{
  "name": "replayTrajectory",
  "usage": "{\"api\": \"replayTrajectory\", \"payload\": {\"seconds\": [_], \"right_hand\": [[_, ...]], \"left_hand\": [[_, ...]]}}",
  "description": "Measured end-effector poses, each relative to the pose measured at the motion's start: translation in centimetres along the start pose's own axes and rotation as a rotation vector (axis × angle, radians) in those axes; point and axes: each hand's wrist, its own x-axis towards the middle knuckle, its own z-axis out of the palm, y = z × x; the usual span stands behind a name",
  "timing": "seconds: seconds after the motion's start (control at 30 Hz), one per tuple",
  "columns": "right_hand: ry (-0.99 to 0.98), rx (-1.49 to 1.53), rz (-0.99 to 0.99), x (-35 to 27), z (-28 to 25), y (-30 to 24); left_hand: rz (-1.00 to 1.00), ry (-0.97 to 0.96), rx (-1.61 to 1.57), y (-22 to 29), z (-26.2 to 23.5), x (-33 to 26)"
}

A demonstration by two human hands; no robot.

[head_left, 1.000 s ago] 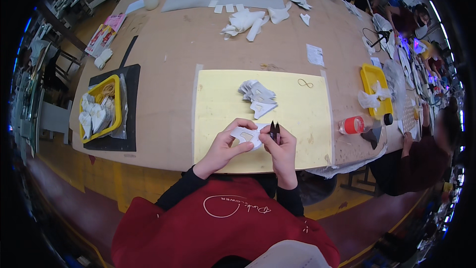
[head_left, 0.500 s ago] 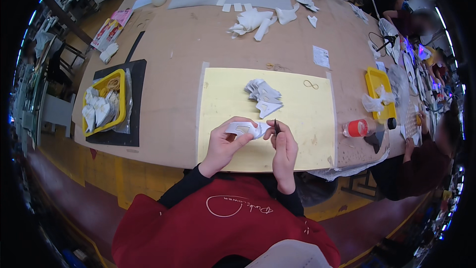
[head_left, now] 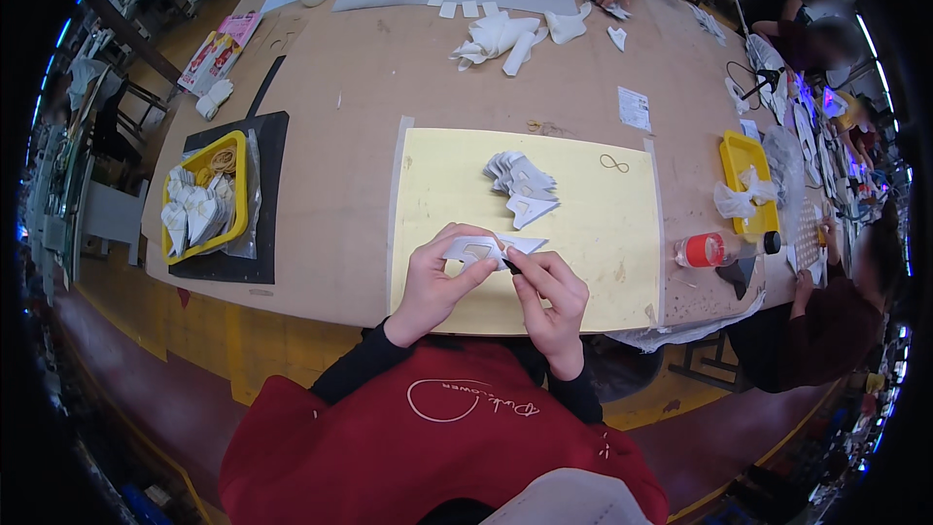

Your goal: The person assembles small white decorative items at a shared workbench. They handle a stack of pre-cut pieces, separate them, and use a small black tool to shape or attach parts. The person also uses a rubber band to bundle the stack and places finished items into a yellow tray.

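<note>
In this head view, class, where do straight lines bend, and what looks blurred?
Head view: the table edges bow toward the dark round rim; the people at the right edge are smeared, while both hands, left hand and right hand, stay sharp under even light.

A pink-and-white flat package (head_left: 216, 47) lies at the table's far-left corner.

Tool (head_left: 512, 265) mostly hidden by fingers (head_left: 533, 277)

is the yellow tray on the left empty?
No, the yellow tray on the black mat holds a heap of white cut pieces.
</note>
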Motion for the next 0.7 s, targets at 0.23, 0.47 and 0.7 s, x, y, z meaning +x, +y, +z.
{"api": "replayTrajectory", "payload": {"seconds": [0.23,0.47,0.7], "right_hand": [[0.005,-0.003,-0.065,-0.17,0.32,0.48],[0.011,0.036,-0.03,-0.33,0.58,0.61],[0.01,0.636,0.545,-0.44,0.14,0.18]], "left_hand": [[0.066,-0.06,0.113,0.38,-0.46,0.22],[0.049,-0.013,0.068,0.62,0.0,0.27],[0.027,-0.044,0.11,0.6,-0.39,0.43]]}}
